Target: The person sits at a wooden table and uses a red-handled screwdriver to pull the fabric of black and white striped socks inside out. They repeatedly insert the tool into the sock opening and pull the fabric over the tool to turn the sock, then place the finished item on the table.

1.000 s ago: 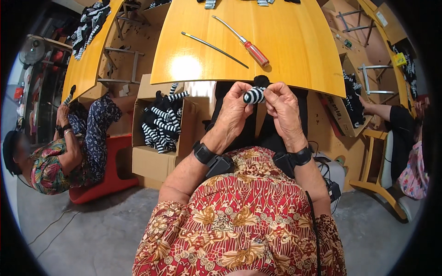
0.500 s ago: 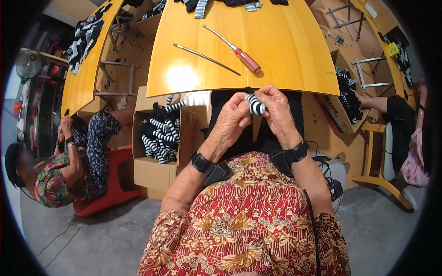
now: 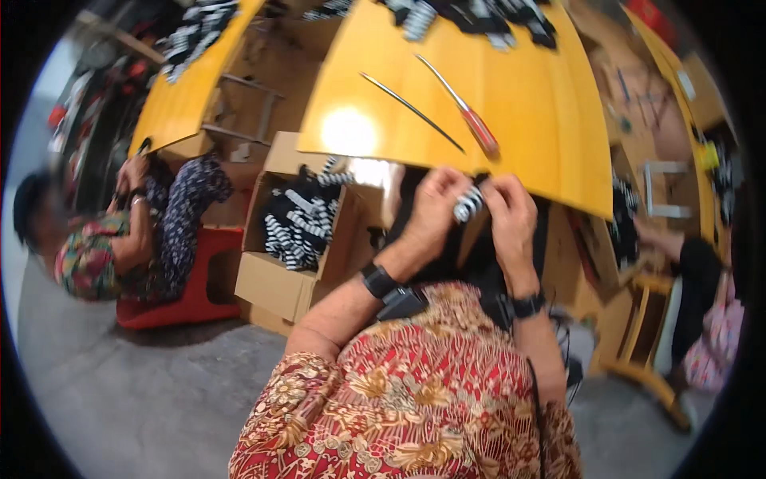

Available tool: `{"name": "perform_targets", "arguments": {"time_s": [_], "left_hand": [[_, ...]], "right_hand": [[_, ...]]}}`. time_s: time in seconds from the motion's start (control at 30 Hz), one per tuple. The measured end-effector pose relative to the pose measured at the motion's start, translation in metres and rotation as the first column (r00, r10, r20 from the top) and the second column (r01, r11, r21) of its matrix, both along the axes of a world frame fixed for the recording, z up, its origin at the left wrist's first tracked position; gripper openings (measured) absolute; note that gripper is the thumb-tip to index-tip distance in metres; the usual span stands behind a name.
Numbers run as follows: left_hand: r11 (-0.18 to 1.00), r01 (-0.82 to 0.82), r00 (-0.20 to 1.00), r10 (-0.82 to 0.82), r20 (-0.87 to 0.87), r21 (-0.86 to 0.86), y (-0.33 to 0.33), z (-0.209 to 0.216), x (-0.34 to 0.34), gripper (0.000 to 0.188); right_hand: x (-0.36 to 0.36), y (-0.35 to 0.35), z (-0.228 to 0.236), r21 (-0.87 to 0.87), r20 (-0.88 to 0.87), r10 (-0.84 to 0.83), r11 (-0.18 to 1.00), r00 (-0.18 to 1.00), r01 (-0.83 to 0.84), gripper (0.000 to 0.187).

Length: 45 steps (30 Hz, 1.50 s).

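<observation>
A small black-and-white striped knitted piece (image 3: 468,205), bunched into a short tube, is between my hands at the table's near edge. On its left side, my left hand (image 3: 435,209) pinches it with bent fingers. My right hand (image 3: 512,217) grips its upper right, where a dark part shows between the fingertips. Parts of the piece are hidden by my fingers. Beyond my hands, a screwdriver with a red handle (image 3: 480,133) lies on the yellow table (image 3: 542,120). A thin dark metal rod (image 3: 413,112) lies to its left.
An open cardboard box (image 3: 273,284) full of striped knitted pieces (image 3: 299,227) stands left of my knees. More pieces (image 3: 471,17) lie at the table's far edge. One person (image 3: 104,247) sits at left on a red stool (image 3: 209,279), another (image 3: 698,311) at right by a wooden chair.
The whole view has shifted and tilted, so the table and box appear further right. My hands keep hold of the striped piece, and the fingers have moved slightly on it.
</observation>
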<state>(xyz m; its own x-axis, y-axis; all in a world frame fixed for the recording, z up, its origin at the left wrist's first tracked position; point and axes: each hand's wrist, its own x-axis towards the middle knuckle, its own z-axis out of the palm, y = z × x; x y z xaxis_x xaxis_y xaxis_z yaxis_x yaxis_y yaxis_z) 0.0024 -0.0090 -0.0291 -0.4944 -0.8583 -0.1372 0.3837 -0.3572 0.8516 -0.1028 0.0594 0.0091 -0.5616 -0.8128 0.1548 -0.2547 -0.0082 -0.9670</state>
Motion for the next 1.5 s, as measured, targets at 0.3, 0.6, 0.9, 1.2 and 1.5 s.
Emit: {"name": "perform_targets", "arguments": {"time_s": [0.3, 0.6, 0.9, 1.2, 1.5], "left_hand": [[0.87, 0.328, 0.87, -0.127, -0.476, 0.368, -0.01, 0.003, 0.008, 0.006], [0.901, 0.412, 0.891, -0.367, -0.267, 0.136, -0.019, 0.011, 0.025, 0.024], [0.965, 0.211, 0.977, -0.202, 0.072, -0.155, -0.015, 0.021, 0.024, 0.025], [0.914, 0.359, 0.933, -0.351, -0.073, 0.187, -0.013, 0.018, 0.035, 0.027], [0.942, 0.285, 0.953, -0.258, 0.159, -0.176, -0.014, 0.019, 0.033, 0.01]], "right_hand": [[0.0, -0.014, -0.017, -0.096, 0.321, 0.025, 0.995, 0.947, 0.006, 0.009], [-0.01, 0.0, -0.013, -0.123, 0.631, 0.214, 0.977, 0.745, -0.177, 0.011], [-0.026, 0.013, -0.009, -0.001, 0.268, 0.296, 0.952, 0.917, -0.307, 0.009], [-0.016, 0.02, -0.003, -0.029, 0.181, 0.202, 0.979, 0.963, -0.2, 0.005], [-0.017, 0.011, 0.013, -0.041, 0.313, 0.299, 0.952, 0.901, -0.302, 0.008]]}}
